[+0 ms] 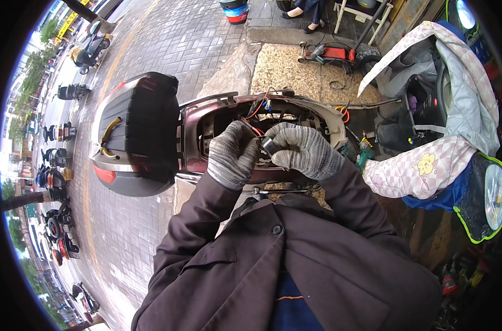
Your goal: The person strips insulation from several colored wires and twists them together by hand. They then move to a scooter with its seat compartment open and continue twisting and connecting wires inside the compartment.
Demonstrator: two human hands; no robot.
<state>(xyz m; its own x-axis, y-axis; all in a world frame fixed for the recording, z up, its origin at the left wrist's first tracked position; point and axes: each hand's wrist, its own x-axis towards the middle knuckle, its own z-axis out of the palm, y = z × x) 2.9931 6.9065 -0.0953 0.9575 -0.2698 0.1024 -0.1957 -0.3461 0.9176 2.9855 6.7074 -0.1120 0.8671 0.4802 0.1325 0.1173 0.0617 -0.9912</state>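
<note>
My two hands, in grey knitted gloves, meet over the opened body of a dark red scooter (194, 157). Its seat is off, and wires and frame parts show in the cavity. My left hand (232, 154) is closed, pinching orange-red wires (257, 131) that run up from the cavity. Close beside it, my right hand (307, 150) grips a small black roll of tape (269, 145) between thumb and fingers. More red wire with a blue connector (268, 105) lies at the cavity's far side. The fingertips partly hide where wires and tape meet.
A black tail box (149, 132) sits on the scooter's left end. To the right are a quilted handlebar cover (427, 165) and a green tool (364, 158). A red floor jack (334, 53), a bucket (234, 12) and another person's feet (311, 26) are beyond.
</note>
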